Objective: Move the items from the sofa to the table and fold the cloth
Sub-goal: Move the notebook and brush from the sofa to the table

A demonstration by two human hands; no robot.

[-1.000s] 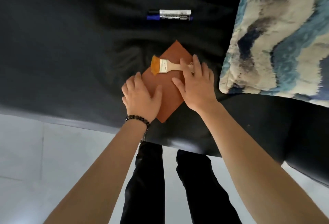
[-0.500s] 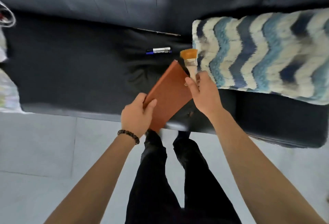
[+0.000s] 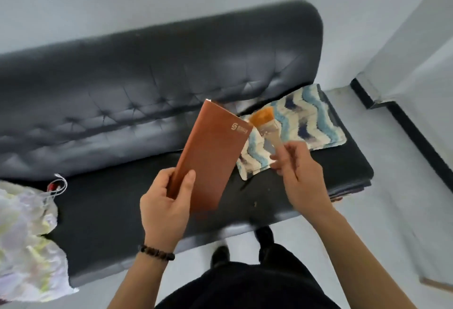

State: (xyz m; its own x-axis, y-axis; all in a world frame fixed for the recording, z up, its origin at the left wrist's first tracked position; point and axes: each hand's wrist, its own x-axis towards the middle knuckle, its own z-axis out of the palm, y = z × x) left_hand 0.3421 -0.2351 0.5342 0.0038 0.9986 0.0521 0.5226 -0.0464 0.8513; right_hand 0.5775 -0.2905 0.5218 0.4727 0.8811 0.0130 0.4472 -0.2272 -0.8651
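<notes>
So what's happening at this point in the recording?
A person stands facing a black sofa. The left hand grips a brown notebook, held up above the seat. The right hand holds a brush by its handle. The wavy-patterned cloth lies spread on the sofa's right end, not yet folded. A plastic bag sits at the left end.

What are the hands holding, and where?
The left hand grips the brown notebook by its lower end; the right hand pinches the paintbrush by its handle.
</notes>
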